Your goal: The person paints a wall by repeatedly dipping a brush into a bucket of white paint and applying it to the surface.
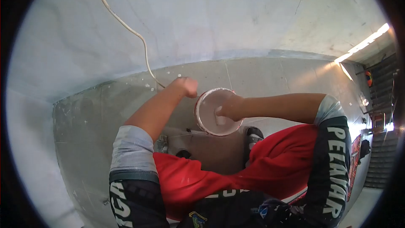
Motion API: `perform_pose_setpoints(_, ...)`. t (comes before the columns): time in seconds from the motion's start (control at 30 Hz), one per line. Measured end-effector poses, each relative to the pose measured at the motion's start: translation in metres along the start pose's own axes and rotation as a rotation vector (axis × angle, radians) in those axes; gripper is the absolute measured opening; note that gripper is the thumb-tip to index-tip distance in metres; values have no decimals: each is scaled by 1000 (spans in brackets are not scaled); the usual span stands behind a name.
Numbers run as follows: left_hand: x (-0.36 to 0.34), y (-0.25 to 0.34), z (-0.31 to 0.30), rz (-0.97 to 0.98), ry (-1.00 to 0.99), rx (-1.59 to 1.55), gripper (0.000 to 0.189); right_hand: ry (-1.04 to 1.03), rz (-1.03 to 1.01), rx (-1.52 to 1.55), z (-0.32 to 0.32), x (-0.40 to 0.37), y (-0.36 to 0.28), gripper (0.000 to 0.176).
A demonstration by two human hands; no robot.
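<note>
A round bucket (199,120) with a whitish, smeared inside and reddish edge stands in front of me, seen from above. My right hand (233,108) reaches into it from the right, fingers curled down. A pale, whitish shape (220,118) shows below its fingertips, and I cannot tell whether it is a tool or paint on the fingers. My left hand (188,87) is closed in a fist just beyond the bucket's upper left rim; whatever lies inside its fingers is hidden.
A pale wall (202,21) rises ahead, with a white cable (130,29) running down it to the floor. White spots dot the grey tiled floor (122,101). My shoe (254,133) is close below the bucket. Dark slatted panels (379,156) stand at the far right.
</note>
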State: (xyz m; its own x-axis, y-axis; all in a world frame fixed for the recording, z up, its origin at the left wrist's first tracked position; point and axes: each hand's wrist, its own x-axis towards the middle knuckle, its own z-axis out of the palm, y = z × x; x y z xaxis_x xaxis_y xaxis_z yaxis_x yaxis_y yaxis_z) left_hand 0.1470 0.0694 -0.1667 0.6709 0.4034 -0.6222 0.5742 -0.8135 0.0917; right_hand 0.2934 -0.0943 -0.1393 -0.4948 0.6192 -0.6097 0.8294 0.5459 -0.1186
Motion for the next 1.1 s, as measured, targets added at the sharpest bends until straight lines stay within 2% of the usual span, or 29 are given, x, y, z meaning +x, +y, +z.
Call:
perform_pose_setpoints(0.07, -12, 8, -7, -12, -30, -29, 34, -99, -16, -49, -1, 7, -5, 32)
perform_pose_setpoints(0.3, 2, 2, 1, -20, -57, 38, 35, -39, -76, -79, 7, 29, -9, 35)
perform_pose_setpoints(0.5, 3, 2, -1, -45, -89, 21, 40, -90, -142, -171, 8, 44, -7, 38)
perform_pose_setpoints(1.1, 11, 2, 0, -73, -75, 20, 42, -220, -57, -175, 5, 53, -10, 49)
